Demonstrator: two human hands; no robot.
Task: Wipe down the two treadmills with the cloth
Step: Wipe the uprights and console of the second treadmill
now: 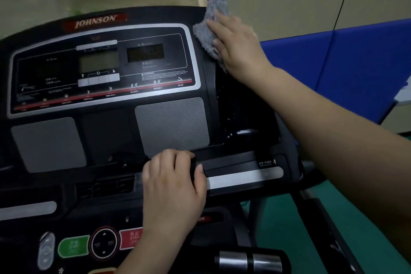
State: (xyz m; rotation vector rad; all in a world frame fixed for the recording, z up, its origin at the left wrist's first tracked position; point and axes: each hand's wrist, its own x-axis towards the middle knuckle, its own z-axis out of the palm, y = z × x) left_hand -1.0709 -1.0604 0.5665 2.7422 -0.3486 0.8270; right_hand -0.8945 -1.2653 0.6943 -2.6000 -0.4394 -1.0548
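Note:
A black treadmill console point(104, 135) with a JOHNSON logo, dark displays and two grey speaker grilles fills the head view. My right hand point(238, 49) presses a fluffy grey cloth point(211, 22) flat against the console's upper right corner, fingers spread over it. My left hand point(173, 182) is curled around the black crossbar point(244, 176) with its silver strip, just below the right grille. Only this one treadmill is in view.
Green start and red stop buttons point(73, 247) sit at the lower left. A chrome-banded handlebar grip point(249, 261) lies at the bottom. Blue padded panels point(355, 69) stand to the right, green floor point(289, 229) below, and a beige wall behind.

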